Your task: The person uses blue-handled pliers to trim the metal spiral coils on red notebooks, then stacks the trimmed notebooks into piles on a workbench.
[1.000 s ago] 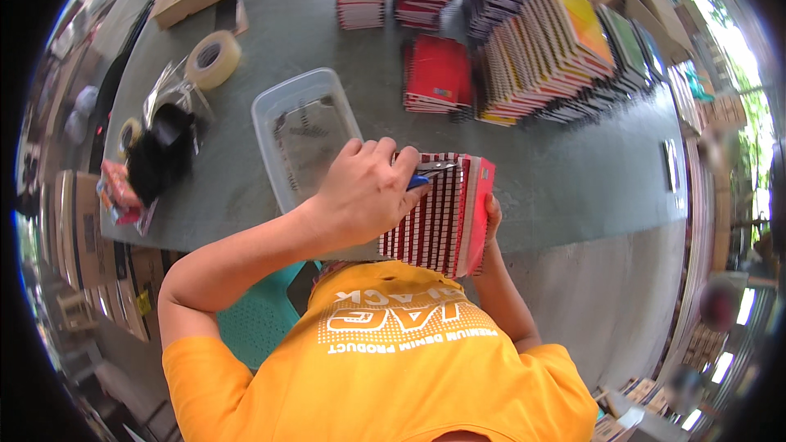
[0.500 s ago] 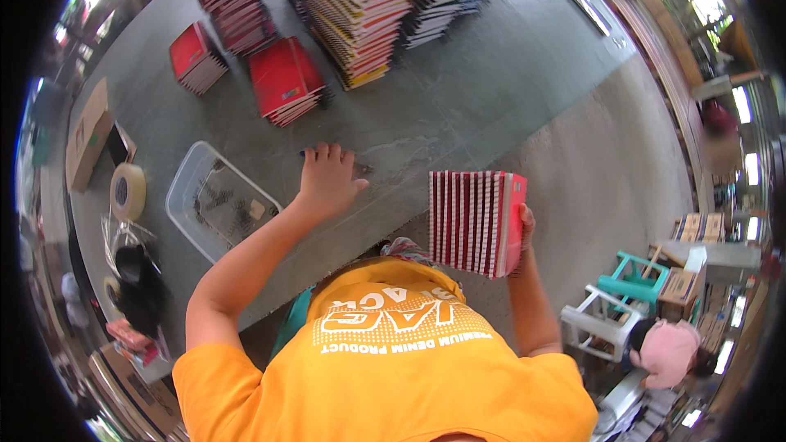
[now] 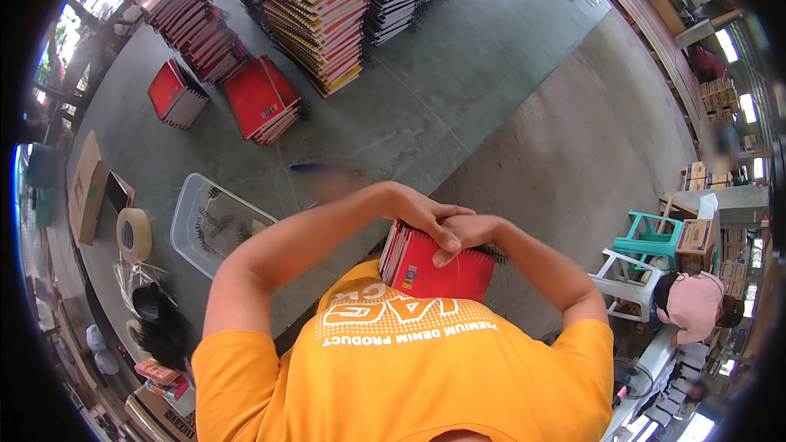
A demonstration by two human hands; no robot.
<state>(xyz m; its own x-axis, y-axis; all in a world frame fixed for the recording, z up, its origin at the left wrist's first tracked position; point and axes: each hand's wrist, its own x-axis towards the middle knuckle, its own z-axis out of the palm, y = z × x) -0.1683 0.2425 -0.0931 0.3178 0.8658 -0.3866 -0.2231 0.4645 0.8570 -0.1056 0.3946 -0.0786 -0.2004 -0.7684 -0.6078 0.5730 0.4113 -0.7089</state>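
Observation:
A stack of red spiral-bound notebooks (image 3: pixel 434 272) lies flat against my chest, just above my orange shirt. My left hand (image 3: pixel 422 214) presses down on its top edge. Beside it, my right hand (image 3: pixel 473 232) grips the same stack, and the fingers of the two hands overlap. The black wire spirals stick out at the stack's right end. On the grey table (image 3: pixel 458 106) just beyond my hands lies a blue pen (image 3: pixel 315 169).
A clear plastic bin (image 3: pixel 190 221) with wire coils sits to the left, next to a tape roll (image 3: pixel 133 234) and a cardboard box (image 3: pixel 85 188). Two small red notebook piles (image 3: pixel 260 100) and tall notebook stacks (image 3: pixel 315 12) stand farther back. A person in a pink cap (image 3: pixel 694 304) sits at the right by a teal stool (image 3: pixel 655 237).
My left hand has left the table and joined my right hand on the notebook stack. The stack has gone from upright to flat against my chest. The view has swung left.

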